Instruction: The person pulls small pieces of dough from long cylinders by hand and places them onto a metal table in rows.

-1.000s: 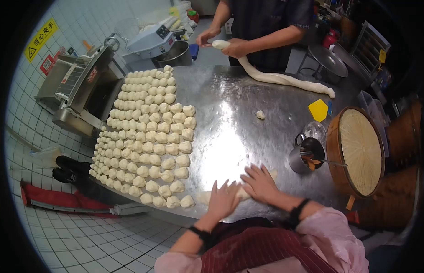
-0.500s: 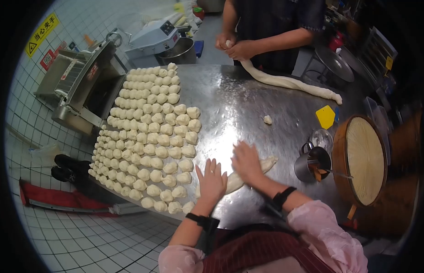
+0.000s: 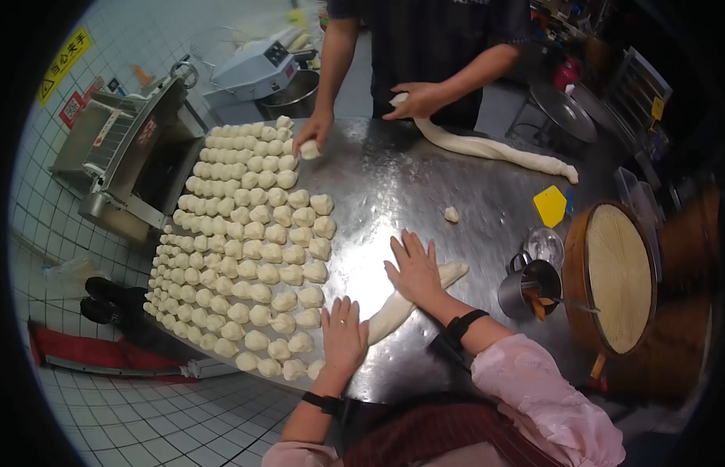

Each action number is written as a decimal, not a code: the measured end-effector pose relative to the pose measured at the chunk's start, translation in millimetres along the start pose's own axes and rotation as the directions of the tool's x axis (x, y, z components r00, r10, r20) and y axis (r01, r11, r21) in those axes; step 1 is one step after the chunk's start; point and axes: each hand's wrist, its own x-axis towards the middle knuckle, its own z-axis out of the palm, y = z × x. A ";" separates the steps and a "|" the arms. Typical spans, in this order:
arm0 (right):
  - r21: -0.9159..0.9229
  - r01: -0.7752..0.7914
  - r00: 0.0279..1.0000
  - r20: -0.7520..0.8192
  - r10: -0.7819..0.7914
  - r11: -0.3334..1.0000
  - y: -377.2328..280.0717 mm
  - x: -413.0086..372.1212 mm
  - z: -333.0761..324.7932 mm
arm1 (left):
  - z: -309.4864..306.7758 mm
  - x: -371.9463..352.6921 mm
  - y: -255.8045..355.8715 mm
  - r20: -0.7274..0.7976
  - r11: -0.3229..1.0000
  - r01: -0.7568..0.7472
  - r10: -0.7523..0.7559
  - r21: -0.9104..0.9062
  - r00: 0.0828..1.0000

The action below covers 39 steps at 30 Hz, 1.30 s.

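Observation:
A thick rope of dough [image 3: 391, 313] lies slantwise on the metal table [image 3: 378, 187] in front of me. My left hand [image 3: 344, 336] rests flat over its near left end, fingers stretched out. Farther up the rope, my right hand [image 3: 415, 267] lies on it with the fingers spread. The dough beneath both palms is hidden. Just left of my left hand are many rounded dough pieces [image 3: 257, 272] in rows, and one small dough scrap [image 3: 451, 214] sits beyond my right hand.
Across the table a co-worker's hand [image 3: 312, 132] sets down a dough piece; the other holds a long dough rope [image 3: 487, 148]. To the right stand a yellow scraper [image 3: 549, 205], a metal mug [image 3: 526, 289] and a round steamer [image 3: 584, 272]. A dough machine [image 3: 137, 148] adjoins the left edge.
My right hand has moved slightly back and left along the dough, and my left hand is a little lower. The co-worker has pulled off a dough piece and reached it toward the rows.

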 end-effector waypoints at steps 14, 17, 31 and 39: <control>-0.013 0.110 0.971 0.217 -0.104 0.994 8.2 -83.0 -54.0 | -15.4 -41.6 13.1 0.116 0.990 -0.111 0.121 -0.090 0.986; 0.096 0.256 0.951 0.151 -0.268 0.962 -37.0 -64.4 -32.5 | -21.0 -37.9 12.5 0.086 0.993 -0.067 0.075 -0.093 0.993; 0.106 0.172 0.984 0.028 -0.176 0.979 -26.4 -17.6 12.5 | -13.6 -12.1 1.8 0.115 0.972 -0.097 0.123 -0.213 0.986; -0.033 0.228 0.949 0.232 -0.215 0.973 -0.5 -82.5 -11.6 | -5.9 -12.4 20.7 0.112 0.974 -0.203 0.213 -0.099 0.971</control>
